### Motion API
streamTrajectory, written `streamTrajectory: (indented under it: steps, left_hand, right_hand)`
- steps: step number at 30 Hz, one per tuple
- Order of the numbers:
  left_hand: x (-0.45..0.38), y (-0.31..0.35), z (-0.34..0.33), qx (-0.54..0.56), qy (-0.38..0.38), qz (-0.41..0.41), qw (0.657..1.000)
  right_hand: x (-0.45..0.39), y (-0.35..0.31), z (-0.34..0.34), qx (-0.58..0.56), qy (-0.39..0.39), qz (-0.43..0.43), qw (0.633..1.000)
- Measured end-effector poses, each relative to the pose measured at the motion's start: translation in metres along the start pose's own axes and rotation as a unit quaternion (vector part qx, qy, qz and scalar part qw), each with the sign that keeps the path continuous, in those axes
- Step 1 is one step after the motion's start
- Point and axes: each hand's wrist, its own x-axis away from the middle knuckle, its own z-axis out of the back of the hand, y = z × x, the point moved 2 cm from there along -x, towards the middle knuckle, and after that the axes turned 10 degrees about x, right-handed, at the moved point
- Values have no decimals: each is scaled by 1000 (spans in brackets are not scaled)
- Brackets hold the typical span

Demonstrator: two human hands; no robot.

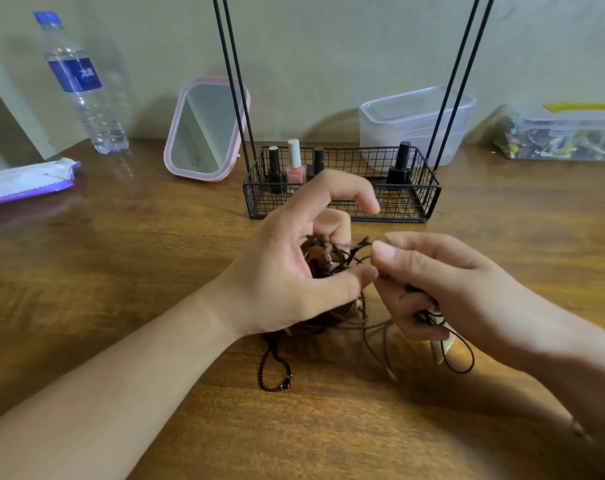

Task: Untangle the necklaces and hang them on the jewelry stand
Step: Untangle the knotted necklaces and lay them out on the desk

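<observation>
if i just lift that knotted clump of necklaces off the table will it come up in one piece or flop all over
Probably floppy: the necklace clump is thin cords, and loops already trail loose onto the table. It looks light, since the left hand holds it in its fingertips. The black bead chain below would likely dangle and may snag as the right hand pulls a strand.

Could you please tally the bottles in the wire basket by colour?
Black bottles: 3, at the left, behind the hand and at the right.
Pink bottle with white cap: 1.
Total: 4 in the wire basket.
</observation>
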Motion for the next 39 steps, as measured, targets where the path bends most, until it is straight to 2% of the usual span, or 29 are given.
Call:
streamTrajectory:
  steps: [5,10,13,17,23,28,39]
  left_hand:
    - [1,-2,0,12,-9,9,1000]
    - [3,-6,-3,35,-31,30,998]
    - [2,-8,-4,72,-39,56,995]
    - [2,-11,-4,81,-43,63,994]
    - [3,-7,-2,10,-6,-13,1000]
    - [0,-7,-1,-88,-24,-59,994]
    - [0,-6,2,-195,-21,-90,976]
  right_hand:
    - [1,0,0,11,-9,1,1000]
    - [0,4,1,173,36,23,984]
    - [0,6,0,139,27,19,990]
    - [0,5,1,21,23,-27,999]
    - [0,5,3,-13,27,-46,999]
    - [1,5,4,-78,12,-75,994]
    - [1,4,5,-76,10,-78,994]
